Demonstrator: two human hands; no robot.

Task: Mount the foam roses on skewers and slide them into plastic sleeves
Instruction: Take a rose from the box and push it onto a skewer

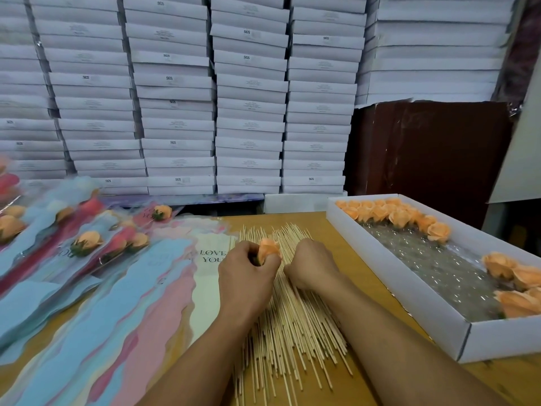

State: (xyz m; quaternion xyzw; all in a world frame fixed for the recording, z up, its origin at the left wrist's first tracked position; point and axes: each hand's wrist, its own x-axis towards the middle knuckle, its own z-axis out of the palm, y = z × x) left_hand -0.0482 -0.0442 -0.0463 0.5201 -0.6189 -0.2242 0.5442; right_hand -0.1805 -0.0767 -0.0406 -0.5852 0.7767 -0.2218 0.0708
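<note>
Skewers point(289, 323) fan lengthwise away from me on the counter point(363, 259).
Left hand point(246, 268) clamps the foam rose point(268, 249); right hand point(311, 266), just beside it, curls onto the skewers, probably pinching one.

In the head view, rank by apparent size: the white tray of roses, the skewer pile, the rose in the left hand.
1. White tray, though it lies about as near as the pile.
2. Skewer pile, close to the tray in extent, so this order is unsure.
3. Rose in the left hand, clearly smallest.
</note>
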